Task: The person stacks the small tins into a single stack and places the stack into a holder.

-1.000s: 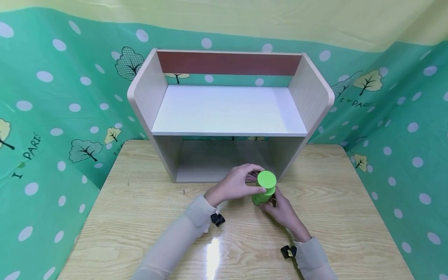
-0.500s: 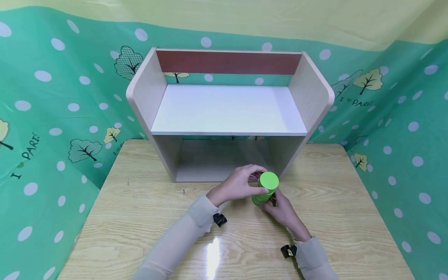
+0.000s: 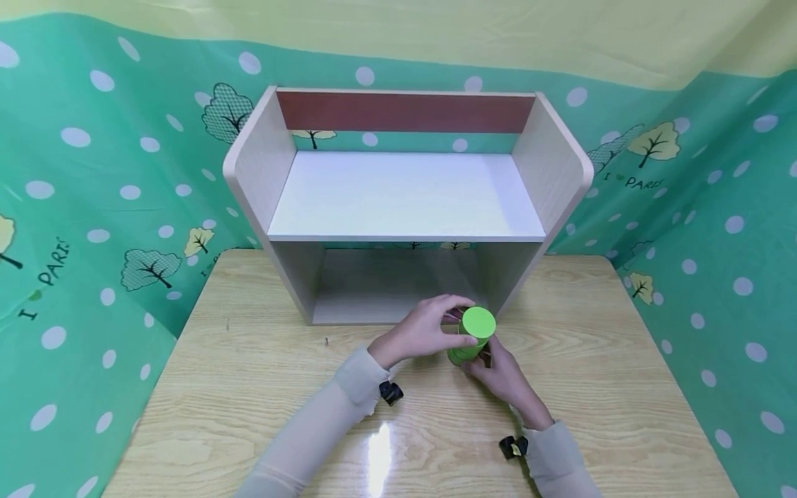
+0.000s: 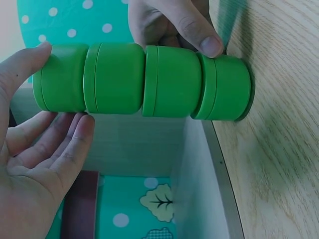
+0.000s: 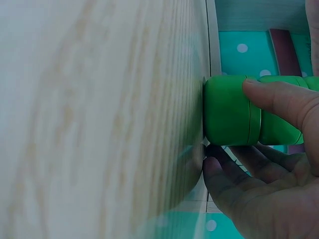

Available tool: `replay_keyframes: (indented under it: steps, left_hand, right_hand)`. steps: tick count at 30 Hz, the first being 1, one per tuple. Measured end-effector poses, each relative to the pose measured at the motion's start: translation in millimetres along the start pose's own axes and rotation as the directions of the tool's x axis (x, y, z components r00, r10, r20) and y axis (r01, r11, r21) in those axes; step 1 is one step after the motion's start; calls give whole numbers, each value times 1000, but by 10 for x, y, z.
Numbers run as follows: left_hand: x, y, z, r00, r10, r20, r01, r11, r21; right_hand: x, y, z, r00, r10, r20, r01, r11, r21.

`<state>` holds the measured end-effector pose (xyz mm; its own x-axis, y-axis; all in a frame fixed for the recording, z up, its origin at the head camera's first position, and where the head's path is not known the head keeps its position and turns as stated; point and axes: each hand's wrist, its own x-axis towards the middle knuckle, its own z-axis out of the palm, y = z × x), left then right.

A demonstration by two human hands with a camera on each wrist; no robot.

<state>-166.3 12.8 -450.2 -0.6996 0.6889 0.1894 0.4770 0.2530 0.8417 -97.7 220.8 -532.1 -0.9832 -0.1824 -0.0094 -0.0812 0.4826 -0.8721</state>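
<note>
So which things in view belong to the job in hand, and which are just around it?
Job in hand:
four stacked green jars
left hand, at the top jar
right hand, near the bottom jar
table, under the stack

Apparently just around:
shelf
patterned cloth

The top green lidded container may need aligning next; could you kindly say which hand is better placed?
Probably the left hand: it grips the top container, while the right hand is down at the bottom container by the tabletop.
</note>
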Motion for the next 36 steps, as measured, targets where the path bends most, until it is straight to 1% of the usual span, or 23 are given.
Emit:
replay_keyframes:
  steps: [5,8,14,20,23,28,32,36]
  left_hand:
    - [-14,16,-2,1000,-1,1,1,1000,6]
    - [-30,15,-12,1000,-13,3,13,1000,3]
    - [-79,-43,-34,999,-46,-8,46,999,16]
    - [-142,-118,-39,997,-69,-22,69,998,-10]
    - [-189,-145,-34,996,-84,-30,84,996,-6]
    - [-250,-214,3,995,-88,-51,88,996,-9]
    - [-283,-280,60,995,-85,-57,83,995,-46]
    - [-324,-333,124,993,-104,-54,99,991,-85]
  right_hand:
    - [-9,-11,3,1000,7,2,-7,1000,6]
    - [-11,-11,9,1000,9,-7,-9,1000,-3]
    - [-3,2,15,1000,5,-18,-5,1000,-1]
    - [4,10,20,1000,12,-10,-12,1000,11]
    - [2,12,21,1000,19,-12,-19,1000,6]
    - [-2,-7,19,1000,18,-15,-18,1000,8]
    - [-7,-27,15,1000,15,-14,-15,1000,12]
    - [-6,-26,14,1000,12,-11,-12,1000,19]
